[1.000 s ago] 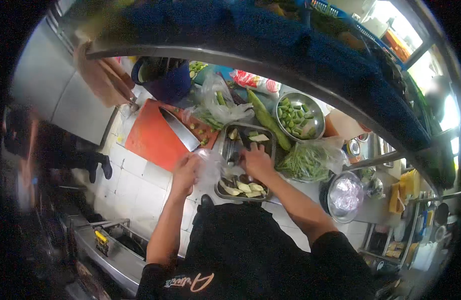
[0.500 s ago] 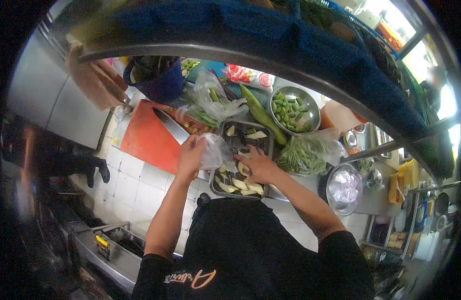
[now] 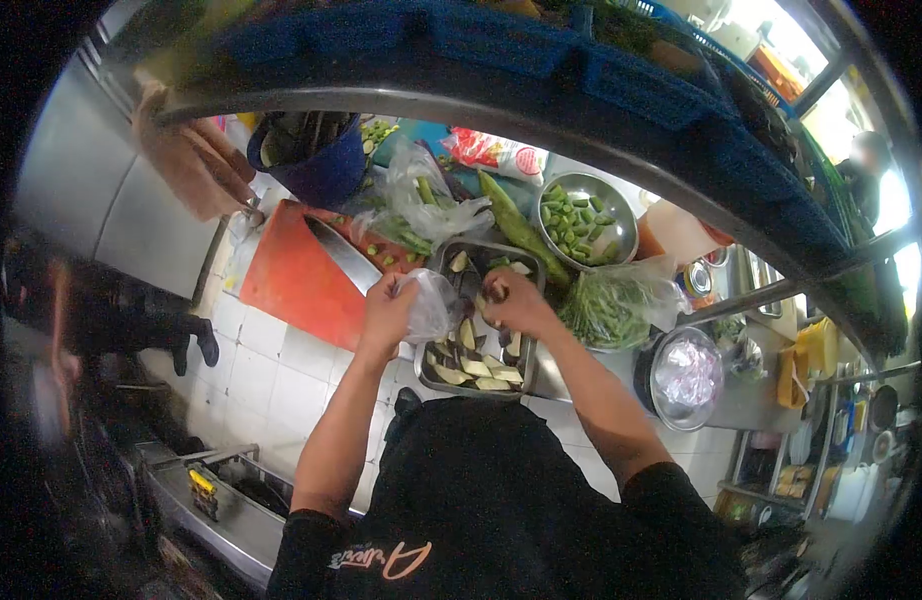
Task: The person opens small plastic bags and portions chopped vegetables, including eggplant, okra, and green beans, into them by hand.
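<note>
My left hand [image 3: 387, 308] is closed on the edge of a clear plastic bag [image 3: 433, 304], which hangs at the left side of a metal tray [image 3: 537, 375]. Cut eggplant pieces [image 3: 476, 368] with pale flesh and dark skin lie in the tray, mostly at its near end. Over the tray's right side is my right hand [image 3: 513, 301], its fingers curled together. Something dark shows at the fingertips, too small to make out. An orange cutting board [image 3: 296, 275] with a large knife [image 3: 343, 256] on it lies left of the tray.
Behind the tray are a long green vegetable [image 3: 511, 215], a steel bowl of cut green pieces [image 3: 588, 220] and a blue bucket [image 3: 316, 165]. At right are bagged greens [image 3: 611, 306] and a foil-filled bowl [image 3: 685, 378]. A metal shelf edge [image 3: 431, 98] spans above; a person [image 3: 865, 175] stands far right.
My right hand has gone from spread fingers on the eggplant pieces to curled fingers above the tray. Pieces in the tray have shifted. My left hand keeps the bag in nearly the same place.
</note>
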### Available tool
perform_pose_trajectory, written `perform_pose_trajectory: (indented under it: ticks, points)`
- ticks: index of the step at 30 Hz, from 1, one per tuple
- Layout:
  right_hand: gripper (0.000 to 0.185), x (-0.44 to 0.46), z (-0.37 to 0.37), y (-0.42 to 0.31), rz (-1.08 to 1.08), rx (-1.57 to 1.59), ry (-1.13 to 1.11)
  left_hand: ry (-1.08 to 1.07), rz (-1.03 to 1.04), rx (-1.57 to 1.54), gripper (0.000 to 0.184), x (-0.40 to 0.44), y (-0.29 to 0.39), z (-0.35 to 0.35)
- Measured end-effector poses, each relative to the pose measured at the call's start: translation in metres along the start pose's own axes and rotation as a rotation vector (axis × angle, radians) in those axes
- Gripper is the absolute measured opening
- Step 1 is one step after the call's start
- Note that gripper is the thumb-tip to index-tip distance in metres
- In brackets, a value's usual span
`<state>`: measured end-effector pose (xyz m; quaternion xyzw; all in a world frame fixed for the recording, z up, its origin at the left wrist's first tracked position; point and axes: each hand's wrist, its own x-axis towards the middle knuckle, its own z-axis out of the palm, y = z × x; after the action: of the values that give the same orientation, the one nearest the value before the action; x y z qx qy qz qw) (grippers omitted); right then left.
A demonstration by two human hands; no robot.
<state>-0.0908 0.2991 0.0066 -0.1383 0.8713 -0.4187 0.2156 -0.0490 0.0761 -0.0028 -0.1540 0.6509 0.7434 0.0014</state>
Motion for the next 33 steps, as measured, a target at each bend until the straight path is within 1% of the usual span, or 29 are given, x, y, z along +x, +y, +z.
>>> perform_pose_trajectory:
  ticks: [2,3,5,6,7,10,11,12,13,14,16,18,20,22,23,24,26,28,29,31,32,33]
  points:
    - [0.037,0.007,-0.008,0.017,0.163,0.483,-0.027,0.000,-0.021,0.001,0.011,-0.006,0.010,0.003]
    - [0.034,0.006,-0.009,0.017,0.166,0.793,-0.062,-0.002,-0.018,-0.016,0.011,-0.005,0.009,0.003]
    - [0.033,-0.005,-0.013,0.016,0.151,1.234,-0.120,0.000,-0.017,-0.050,0.013,-0.004,0.006,0.004]
    - [0.032,-0.011,-0.013,0.012,0.143,1.455,-0.151,0.011,-0.017,0.011,0.013,-0.003,0.008,0.006]
    - [0.035,-0.017,-0.006,0.008,0.101,1.600,-0.134,0.024,-0.019,0.074,0.014,-0.002,0.011,0.009]
    - [0.042,-0.055,0.005,-0.025,0.169,1.833,-0.209,0.003,-0.090,0.206,0.017,-0.013,0.021,0.022]
    - [0.046,-0.065,0.016,-0.020,0.185,1.824,-0.300,-0.020,-0.125,0.241,0.018,-0.017,0.022,0.027]
    - [0.049,-0.075,0.027,-0.015,0.201,1.811,-0.388,-0.099,-0.069,0.273,0.019,-0.022,0.015,0.028]
    - [0.048,-0.085,0.035,-0.023,0.250,1.849,-0.418,-0.179,-0.016,0.301,0.020,-0.030,0.004,0.029]
    - [0.045,-0.086,0.046,-0.013,0.324,1.834,-0.378,-0.258,0.035,0.328,0.021,-0.038,-0.005,0.030]
    - [0.042,-0.085,0.046,-0.003,0.404,1.877,-0.410,-0.406,0.007,0.555,0.021,-0.058,0.016,0.032]
    - [0.040,-0.088,0.052,0.004,0.338,1.745,-0.349,-0.453,-0.078,0.535,0.024,-0.069,0.021,0.033]
    - [0.039,-0.089,0.066,0.020,0.238,1.657,-0.257,-0.389,-0.216,0.272,0.027,-0.072,0.015,0.032]
    - [0.038,-0.087,0.082,0.037,0.110,1.549,-0.165,-0.423,-0.071,0.378,0.027,-0.073,-0.006,0.029]
    - [0.037,-0.088,0.087,0.043,0.031,1.363,-0.114,-0.394,-0.075,0.350,0.027,-0.074,-0.013,0.028]
    - [0.037,-0.090,0.081,0.038,0.058,1.389,-0.125,-0.366,-0.077,0.321,0.027,-0.075,-0.014,0.029]
    - [0.038,-0.094,0.071,0.027,0.114,1.439,-0.147,-0.222,-0.227,0.104,0.027,-0.079,-0.011,0.035]
    - [0.040,-0.097,0.050,-0.005,0.361,1.856,-0.187,-0.217,-0.219,0.198,0.027,-0.081,-0.007,0.037]
    - [0.040,-0.098,0.047,-0.009,0.373,1.814,-0.160,-0.213,-0.213,0.242,0.027,-0.081,-0.007,0.038]
    - [0.040,-0.100,0.045,-0.014,0.398,1.733,-0.107,-0.198,-0.188,0.192,0.026,-0.079,-0.016,0.038]
    - [0.041,-0.102,0.043,-0.017,0.382,1.696,-0.109,-0.191,-0.177,0.169,0.026,-0.079,-0.020,0.037]
    - [0.043,-0.103,0.041,-0.021,0.364,1.658,-0.110,-0.186,-0.153,0.213,0.025,-0.081,-0.014,0.039]
